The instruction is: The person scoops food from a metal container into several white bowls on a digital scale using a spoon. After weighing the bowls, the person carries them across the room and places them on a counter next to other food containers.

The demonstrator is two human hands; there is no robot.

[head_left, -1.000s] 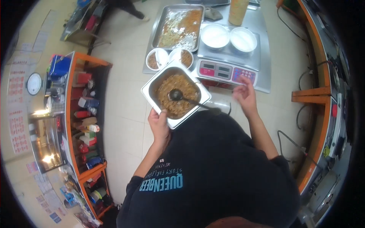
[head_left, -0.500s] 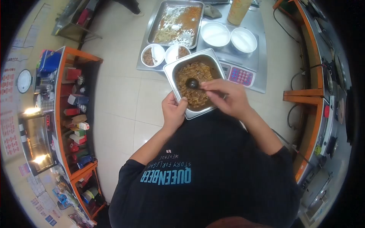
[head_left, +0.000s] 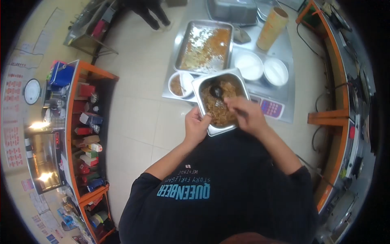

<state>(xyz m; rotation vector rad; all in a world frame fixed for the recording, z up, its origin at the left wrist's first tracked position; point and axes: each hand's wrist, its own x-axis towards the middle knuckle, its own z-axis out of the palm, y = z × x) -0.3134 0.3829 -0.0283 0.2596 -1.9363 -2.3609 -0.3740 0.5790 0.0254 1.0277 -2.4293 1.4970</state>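
Note:
My left hand (head_left: 197, 127) grips the near left edge of a square steel pan (head_left: 218, 74), thumb over the rim. Brown, shredded or chopped food (head_left: 219, 113) lies in the pan, which I hold in front of my body. My right hand (head_left: 248, 116) is closed over the pan's right side, its fingers pinching a spoon (head_left: 216, 92) whose handle is mostly hidden. The spoon's dark round bowl sits in the food toward the far side. Just beyond the pan stands a white bowl (head_left: 187, 83) with brown food and a white divider.
A steel table (head_left: 286, 99) holds a large tray (head_left: 176, 53) with orange, oily residue, two white round containers (head_left: 248, 67) (head_left: 276, 72), a scale's keypad (head_left: 271, 108) and a tall stained cylinder (head_left: 272, 29). Orange-framed shelves (head_left: 70, 118) stand left. Another person's legs (head_left: 148, 14) show at the back.
My view has shifted, so the table appears lower and further right. The spoon has moved toward the pan's far side. The pan now hides one of the two food bowls.

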